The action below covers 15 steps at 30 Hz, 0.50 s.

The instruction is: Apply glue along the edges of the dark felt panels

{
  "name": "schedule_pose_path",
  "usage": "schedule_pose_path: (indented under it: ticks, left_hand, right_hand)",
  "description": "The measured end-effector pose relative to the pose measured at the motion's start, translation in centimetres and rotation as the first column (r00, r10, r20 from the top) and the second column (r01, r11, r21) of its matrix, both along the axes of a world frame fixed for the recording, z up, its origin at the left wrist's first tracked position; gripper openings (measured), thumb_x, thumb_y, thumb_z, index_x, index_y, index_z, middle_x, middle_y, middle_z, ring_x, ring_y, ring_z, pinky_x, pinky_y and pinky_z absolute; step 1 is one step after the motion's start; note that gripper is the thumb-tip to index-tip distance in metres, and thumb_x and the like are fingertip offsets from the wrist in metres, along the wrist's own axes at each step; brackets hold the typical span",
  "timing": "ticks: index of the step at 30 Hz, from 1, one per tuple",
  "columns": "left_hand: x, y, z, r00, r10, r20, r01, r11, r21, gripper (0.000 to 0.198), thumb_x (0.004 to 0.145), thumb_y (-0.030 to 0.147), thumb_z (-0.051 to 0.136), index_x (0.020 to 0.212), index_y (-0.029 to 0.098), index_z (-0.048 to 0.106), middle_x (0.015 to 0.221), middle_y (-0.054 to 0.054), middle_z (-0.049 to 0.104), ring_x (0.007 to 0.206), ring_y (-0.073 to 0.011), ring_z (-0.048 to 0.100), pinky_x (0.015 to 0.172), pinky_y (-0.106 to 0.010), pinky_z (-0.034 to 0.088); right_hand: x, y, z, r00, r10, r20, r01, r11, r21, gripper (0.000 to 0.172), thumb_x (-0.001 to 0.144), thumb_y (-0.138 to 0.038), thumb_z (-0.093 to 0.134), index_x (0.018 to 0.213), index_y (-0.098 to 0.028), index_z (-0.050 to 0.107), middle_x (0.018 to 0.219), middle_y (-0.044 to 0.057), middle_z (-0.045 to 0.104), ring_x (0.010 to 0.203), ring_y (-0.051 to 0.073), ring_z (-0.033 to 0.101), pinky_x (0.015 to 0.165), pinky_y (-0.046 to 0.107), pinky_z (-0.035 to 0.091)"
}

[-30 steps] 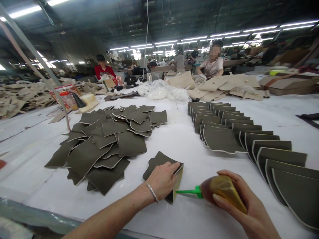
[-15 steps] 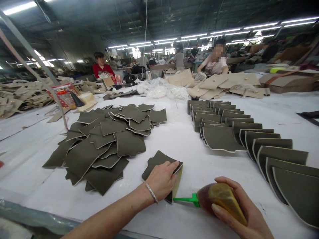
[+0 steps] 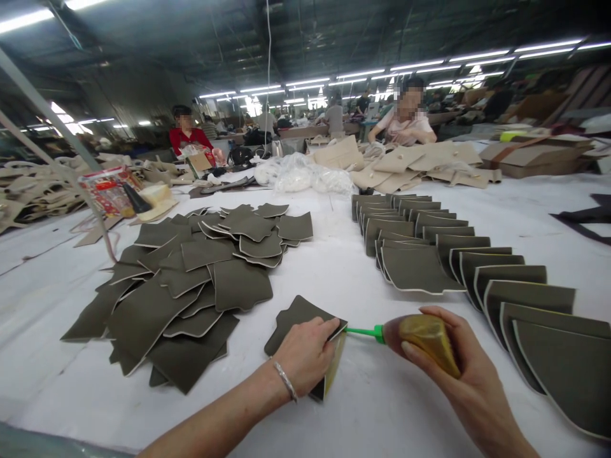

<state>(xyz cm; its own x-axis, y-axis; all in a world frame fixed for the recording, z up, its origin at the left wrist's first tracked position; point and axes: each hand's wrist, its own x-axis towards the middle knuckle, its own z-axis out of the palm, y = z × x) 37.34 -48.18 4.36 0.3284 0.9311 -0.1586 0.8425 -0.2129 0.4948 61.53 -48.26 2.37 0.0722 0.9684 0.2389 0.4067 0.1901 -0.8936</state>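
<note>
My left hand (image 3: 307, 353) holds down a dark olive-grey leather-like piece (image 3: 296, 316) on the white tabletop. Its index finger stretches to the piece's right corner; the other fingers are bent and partly hidden. Along the right side runs a yellowish, wet-looking strip (image 3: 335, 364). My right hand (image 3: 472, 366) is wrapped round a squeeze bottle of amber glue (image 3: 428, 340), tilted sideways. The tip of its thin green nozzle (image 3: 361, 331) is at that right corner, close to my index fingertip.
A loose pile of similar pieces (image 3: 157, 305) lies to the left. Overlapping pieces (image 3: 422, 267) stand in rows on the right. Behind are clear plastic bags (image 3: 305, 175), beige panels (image 3: 420, 159) and two people at work. A slanting pole (image 3: 62, 121) rises at the left.
The bottle has moved up and away from me, its nozzle tip going from the strip's near end to the far corner. My left hand stays on the piece; the view has shifted slightly.
</note>
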Motion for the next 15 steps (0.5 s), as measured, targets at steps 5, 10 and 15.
schedule_pose_path:
  ticks: [5,10,15]
  left_hand:
    - [0.1,0.2,0.2,1.000,0.009,-0.007,-0.009,0.999,-0.037,0.046,0.088,0.016,0.038,0.129,0.027,0.057,0.110,-0.004,0.066,0.101,-0.0217,0.062,0.091,-0.030,0.045]
    - [0.0,0.3,0.0,0.999,0.029,0.029,-0.028,0.999,-0.035,0.047,0.084,0.017,0.043,0.129,0.024,0.058,0.104,-0.004,0.068,0.094,-0.0216,0.062,0.086,-0.030,0.046]
    - [-1.4,0.5,0.4,0.984,0.148,0.095,-0.149,0.989,0.013,0.037,0.088,0.029,0.048,0.122,0.020,0.062,0.091,-0.003,0.065,0.083,-0.0189,0.061,0.077,-0.028,0.046]
  right_hand:
    - [0.4,0.2,-0.6,0.999,-0.027,0.031,0.026,0.999,0.034,0.052,0.078,-0.052,0.072,0.120,-0.027,0.052,0.110,0.003,0.059,0.093,0.025,0.060,0.077,0.030,0.048]
    - [-0.6,-2.2,0.1,0.947,0.020,-0.320,-0.121,0.947,-0.299,0.057,0.074,-0.054,0.074,0.119,-0.027,0.052,0.096,0.003,0.067,0.089,0.028,0.064,0.076,0.032,0.051]
    - [1.0,-3.4,0.2,0.659,-0.271,-0.702,-0.170,0.855,-0.489,0.050,0.077,-0.049,0.072,0.120,-0.028,0.060,0.110,0.007,0.071,0.094,0.030,0.068,0.073,0.036,0.057]
